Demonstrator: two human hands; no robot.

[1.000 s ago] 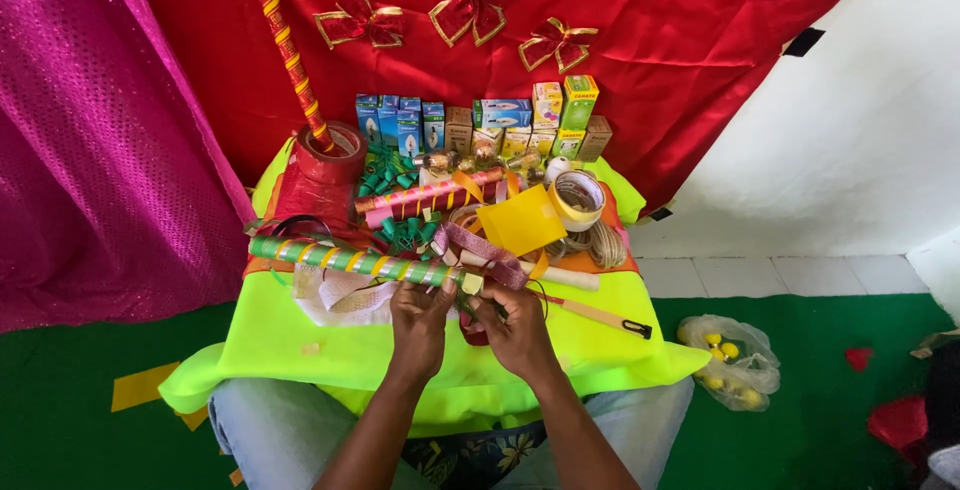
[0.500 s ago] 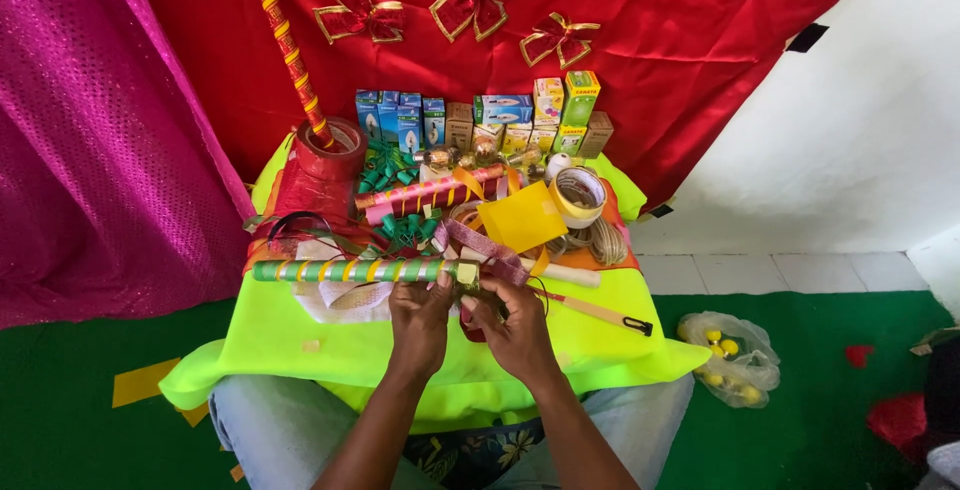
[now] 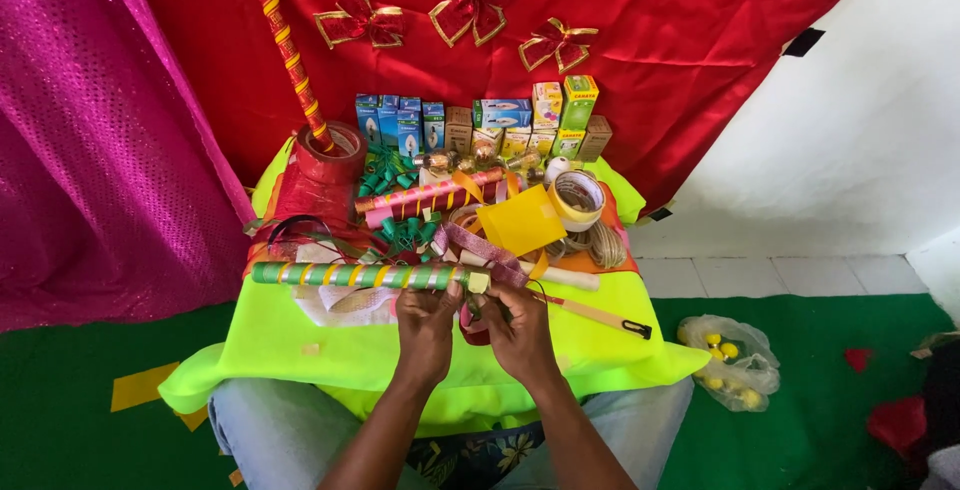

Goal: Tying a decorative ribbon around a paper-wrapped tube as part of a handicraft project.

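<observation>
Your left hand [image 3: 428,318] grips the near end of the green stick wound with yellow ribbon [image 3: 355,275], which lies level across the neon-yellow cloth [image 3: 300,350]. Your right hand [image 3: 515,322] is curled just beside it, pinching something at the stick's tip, though what exactly is hard to make out. A glittery pink ribbon [image 3: 478,247] trails up from your fingers. Crowding behind: a yellow card [image 3: 520,220], a tape roll [image 3: 578,198], green ribbon curls [image 3: 395,225], small boxes [image 3: 480,125]. A flat wooden stick [image 3: 590,312] lies right of your hand.
</observation>
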